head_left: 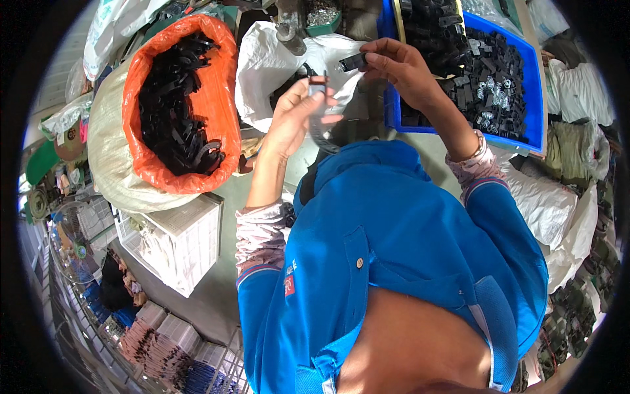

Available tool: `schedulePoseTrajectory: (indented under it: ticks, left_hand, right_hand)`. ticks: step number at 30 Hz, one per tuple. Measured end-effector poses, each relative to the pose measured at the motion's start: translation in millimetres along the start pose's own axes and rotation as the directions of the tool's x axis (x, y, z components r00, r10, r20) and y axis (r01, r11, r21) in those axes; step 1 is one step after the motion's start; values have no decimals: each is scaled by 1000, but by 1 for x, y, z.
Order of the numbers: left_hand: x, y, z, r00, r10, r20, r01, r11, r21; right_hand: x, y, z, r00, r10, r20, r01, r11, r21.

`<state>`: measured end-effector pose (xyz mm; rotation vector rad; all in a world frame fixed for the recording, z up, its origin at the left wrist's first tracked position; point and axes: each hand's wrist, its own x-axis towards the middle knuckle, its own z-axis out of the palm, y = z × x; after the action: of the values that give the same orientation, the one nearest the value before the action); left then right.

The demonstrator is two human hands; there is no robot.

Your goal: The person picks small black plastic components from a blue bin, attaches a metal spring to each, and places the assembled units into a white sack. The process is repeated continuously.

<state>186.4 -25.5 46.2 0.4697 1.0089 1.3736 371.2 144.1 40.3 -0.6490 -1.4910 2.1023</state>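
Note:
My left hand [294,118], its fingers curled, grips a dark, bent strip-like part [321,131] that is partly blurred, so its kind is unclear. Between thumb and fingertips of my right hand [400,69] sits a small black block-shaped plastic piece [353,62] with a pale, shiny end. The two held pieces are apart. Behind both hands spreads a white sack [259,59], with some black parts showing inside it beside my left hand.
At the left, a large sack lined in orange [220,85] holds many black curved parts. A blue bin [535,85] at the right contains small black pieces and shiny metal bits. A metal machine part [290,36] rises beyond the white sack. A white crate [187,243] stands lower left.

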Motion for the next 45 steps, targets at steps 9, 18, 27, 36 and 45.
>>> schedulePoseTrajectory:
  ticks: [9,18,27,36,45]
  left_hand:
    - [-2,-6,17,994,-72,82,49,966,254]
    - [2,-16,28,995,-67,74,51,978,201]
    - [9,-20,39,993,-100,70,78,963,259]
    - [27,-45,69,992,123,38,-122,801,586]
    - [31,-51,75,949,290,127,-310,776,550]
  right_hand:
    - [-6,-7,0,998,-48,33,51,994,-93]
    - [-18,-10,2,999,-2,44,13,972,-236]
    - [-36,4,-2,998,-69,8,69,983,-170]
    - [-69,17,0,978,-124,-166,106,988,-115]
    - [-84,-3,-19,914,-262,-310,203,957,-208]
